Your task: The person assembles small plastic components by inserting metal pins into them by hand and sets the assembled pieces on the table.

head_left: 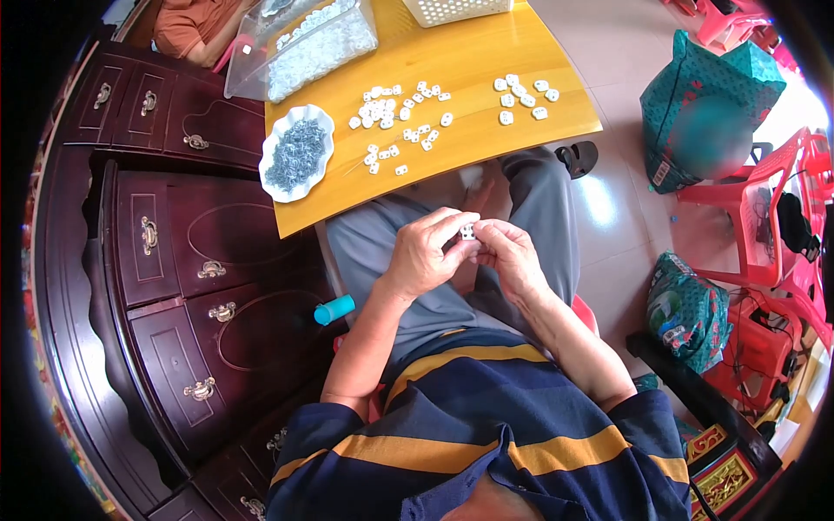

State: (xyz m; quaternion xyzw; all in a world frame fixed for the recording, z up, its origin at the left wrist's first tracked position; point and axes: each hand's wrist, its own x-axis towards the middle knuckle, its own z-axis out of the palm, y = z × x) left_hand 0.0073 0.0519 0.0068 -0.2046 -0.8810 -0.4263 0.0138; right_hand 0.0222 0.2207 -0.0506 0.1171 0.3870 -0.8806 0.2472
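Over my lap, my left hand (424, 253) and my right hand (511, 257) meet at the fingertips. Pinched between them is a small white plastic piece (467, 232) with dark holes in its face. Fingers of both hands press on it and hide part of it. Beyond them on the table lie loose clusters of similar white pieces (378, 111), and rounder ones (519, 89) sit farther right. A white scalloped dish (326, 130) at the table's left edge holds a heap of small grey metal parts (300, 156), too fine to name.
A clear plastic bin (248, 78) of whitish pieces and a white perforated basket (456, 9) stand on the far side of the yellow table (486, 143). Dark wooden drawers (234, 234) line my left. Red plastic chairs (751, 208) and green bags (691, 304) are right. Another person's arm (213, 43) shows far left.
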